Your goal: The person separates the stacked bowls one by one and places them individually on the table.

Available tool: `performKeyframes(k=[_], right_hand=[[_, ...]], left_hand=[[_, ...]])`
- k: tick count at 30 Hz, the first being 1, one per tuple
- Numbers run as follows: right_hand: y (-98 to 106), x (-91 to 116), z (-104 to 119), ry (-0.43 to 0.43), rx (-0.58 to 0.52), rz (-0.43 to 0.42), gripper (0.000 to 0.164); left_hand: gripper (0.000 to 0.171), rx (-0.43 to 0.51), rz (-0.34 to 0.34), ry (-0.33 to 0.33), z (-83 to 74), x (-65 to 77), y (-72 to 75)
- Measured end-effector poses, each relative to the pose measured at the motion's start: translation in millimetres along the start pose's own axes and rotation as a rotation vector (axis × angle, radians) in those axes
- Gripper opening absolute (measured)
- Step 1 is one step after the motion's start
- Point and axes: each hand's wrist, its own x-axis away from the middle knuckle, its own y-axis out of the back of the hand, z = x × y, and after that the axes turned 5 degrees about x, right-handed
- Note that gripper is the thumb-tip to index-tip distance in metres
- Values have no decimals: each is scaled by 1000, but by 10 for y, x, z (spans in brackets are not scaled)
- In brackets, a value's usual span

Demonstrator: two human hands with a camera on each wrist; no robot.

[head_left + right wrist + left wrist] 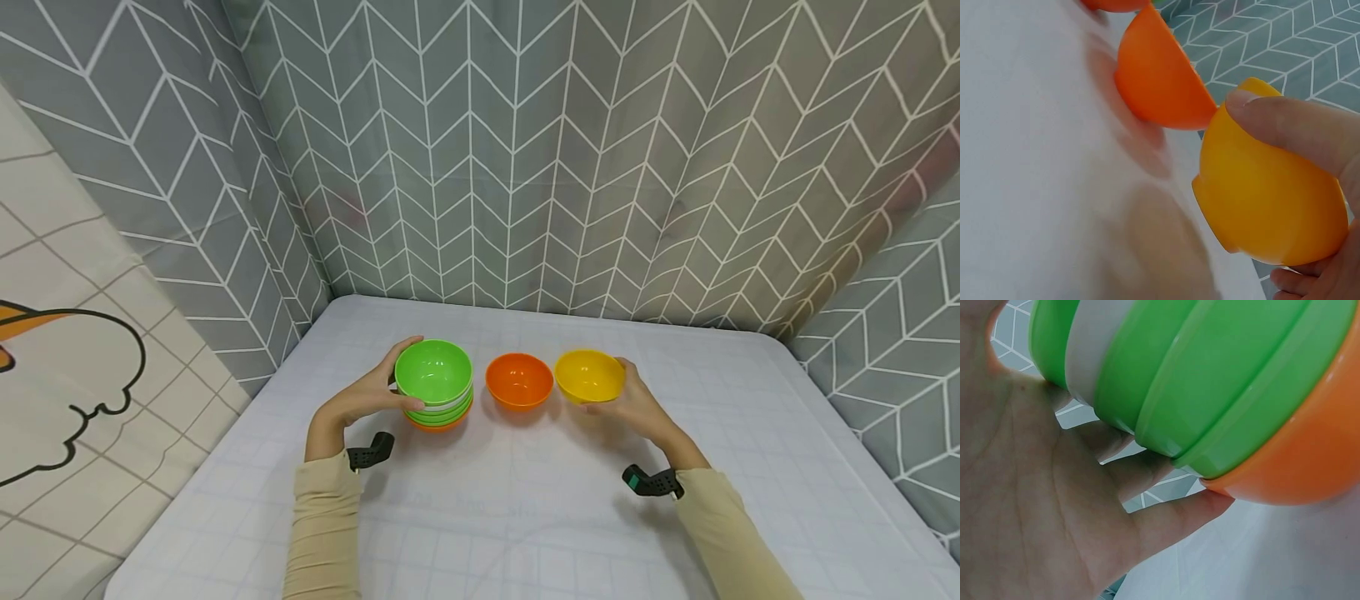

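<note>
On the left of the table, my left hand (369,393) holds a stack of nested bowls, thumb and fingers spread around its side. A green bowl (433,372) tops it, with a white bowl (1090,359) beneath, then more green ones, and an orange bowl (1297,472) at the bottom. My right hand (640,407) grips a yellow bowl (589,376) by its right side, thumb on the near wall. In the right wrist view that yellow bowl (1266,194) hangs above the tabletop, its shadow below. Between the hands sits a single orange bowl (519,381), upright.
The table (510,517) wears a white cloth. Behind it hangs a grey curtain (480,167) with a white chevron pattern, which also runs down both sides. A tiled wall (97,333) with a cartoon drawing is at the left.
</note>
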Motion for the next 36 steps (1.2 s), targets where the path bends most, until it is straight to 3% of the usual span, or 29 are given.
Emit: performKeyframes(k=[9, 26, 36], right_hand=[[-78, 10, -123, -18, -4, 9, 103], [-118, 80, -147, -85, 23, 38, 110], [-50, 100, -98, -50, 87, 112, 127]], left_hand=[[104, 9, -3, 2, 12, -2, 1], [103, -1, -4, -2, 6, 7, 3], [103, -7, -7, 1, -4, 8, -2]])
